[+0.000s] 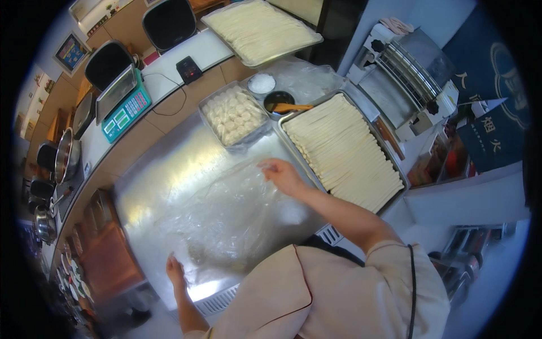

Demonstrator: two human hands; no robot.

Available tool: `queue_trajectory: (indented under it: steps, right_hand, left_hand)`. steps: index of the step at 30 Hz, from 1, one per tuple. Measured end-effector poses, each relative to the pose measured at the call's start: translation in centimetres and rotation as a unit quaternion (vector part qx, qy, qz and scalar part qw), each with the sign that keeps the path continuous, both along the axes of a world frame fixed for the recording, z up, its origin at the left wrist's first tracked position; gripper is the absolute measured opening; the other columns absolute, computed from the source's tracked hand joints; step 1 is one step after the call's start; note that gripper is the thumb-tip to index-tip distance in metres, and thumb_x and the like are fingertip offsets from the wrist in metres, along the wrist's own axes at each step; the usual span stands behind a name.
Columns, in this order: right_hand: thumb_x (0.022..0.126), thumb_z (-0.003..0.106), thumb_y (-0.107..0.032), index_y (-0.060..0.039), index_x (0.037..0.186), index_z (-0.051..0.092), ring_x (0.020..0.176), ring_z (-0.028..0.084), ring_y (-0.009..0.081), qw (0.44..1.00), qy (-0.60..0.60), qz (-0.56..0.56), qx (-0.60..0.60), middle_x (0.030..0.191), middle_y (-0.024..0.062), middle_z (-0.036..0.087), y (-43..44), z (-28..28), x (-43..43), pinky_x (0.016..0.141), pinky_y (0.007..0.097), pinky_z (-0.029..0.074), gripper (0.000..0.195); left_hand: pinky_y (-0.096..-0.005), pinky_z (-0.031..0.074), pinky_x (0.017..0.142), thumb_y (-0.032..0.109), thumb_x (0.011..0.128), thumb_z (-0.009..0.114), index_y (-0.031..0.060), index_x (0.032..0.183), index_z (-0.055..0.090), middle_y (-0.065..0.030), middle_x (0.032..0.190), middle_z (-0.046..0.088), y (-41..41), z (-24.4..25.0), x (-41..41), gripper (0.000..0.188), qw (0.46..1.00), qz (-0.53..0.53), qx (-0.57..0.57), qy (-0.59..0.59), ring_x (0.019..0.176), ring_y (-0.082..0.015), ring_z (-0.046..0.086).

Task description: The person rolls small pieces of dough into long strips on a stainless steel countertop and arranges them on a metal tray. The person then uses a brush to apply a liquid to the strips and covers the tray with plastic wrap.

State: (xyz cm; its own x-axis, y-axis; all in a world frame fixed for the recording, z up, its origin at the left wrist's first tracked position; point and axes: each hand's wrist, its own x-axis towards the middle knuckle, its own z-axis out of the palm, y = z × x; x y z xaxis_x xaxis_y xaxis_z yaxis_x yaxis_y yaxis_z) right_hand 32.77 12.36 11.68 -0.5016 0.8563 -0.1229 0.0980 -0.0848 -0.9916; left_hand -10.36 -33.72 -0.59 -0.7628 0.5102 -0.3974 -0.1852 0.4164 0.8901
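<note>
A clear plastic sheet spreads over the steel tabletop, wrinkled and see-through. My right hand pinches its far right edge, thumb against fingers. Near the table's front left, my left hand grips the opposite side of the sheet. Just right of my right hand is a metal tray filled with rows of long dough strips. Beyond the sheet stands a plastic-covered container of round dough pieces.
Behind the container are a bowl of white granules and a dark bowl with a wooden utensil. A second dough tray rests on the counter, beside a digital scale. A dough roller machine stands right, near a wooden-handled tool.
</note>
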Motion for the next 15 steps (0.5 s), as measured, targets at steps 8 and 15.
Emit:
queue_trajectory:
  steps: [8,15]
  right_hand:
    - [0.116,0.060,-0.016,-0.0143,0.160,0.063,0.056,0.040,0.0008,0.989,0.093,-0.113,-0.031,0.109,0.0068,0.082,-3.7,15.5,21.1,0.051,0.0197,0.033,0.044]
    - [0.113,0.066,-0.049,-0.0119,0.168,0.054,0.139,0.065,0.0284,0.909,-0.023,-0.409,0.074,0.149,0.0164,0.070,-14.1,19.3,40.5,0.119,0.0463,0.051,0.067]
  left_hand:
    - [-0.0212,0.034,0.056,0.030,0.120,0.057,0.0104,0.176,0.040,0.0067,0.083,0.056,16.6,14.1,6.3,0.062,0.970,-0.220,0.102,-0.005,0.066,-0.0031,0.044]
    - [-0.0228,0.039,0.065,0.014,0.117,0.053,0.0160,0.179,0.036,0.0048,0.086,0.056,34.4,20.9,16.6,0.064,0.878,-0.451,0.150,-0.054,0.072,-0.0055,0.046]
